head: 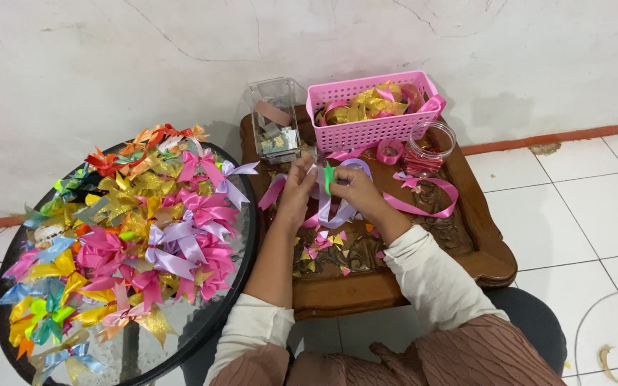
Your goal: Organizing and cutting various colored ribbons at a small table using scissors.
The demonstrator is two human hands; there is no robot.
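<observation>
Glossy lilac ribbon [327, 207], looped, above the carved wooden tray [466, 243].
Your left hand [297, 191] and right hand [355, 191] both pinch it with fingers pressed together, a green strip [328, 177] standing between them.

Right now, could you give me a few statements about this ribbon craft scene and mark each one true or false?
1. The pink plastic basket sits on the carved wooden tray. True.
2. The heap of satin ribbon bows lies on a square wooden board. False: it lies on a round dark glass table.
3. The left hand and right hand work lilac ribbon. True.
4. The clear jar stands on the floor. False: it stands on the tray.
</observation>
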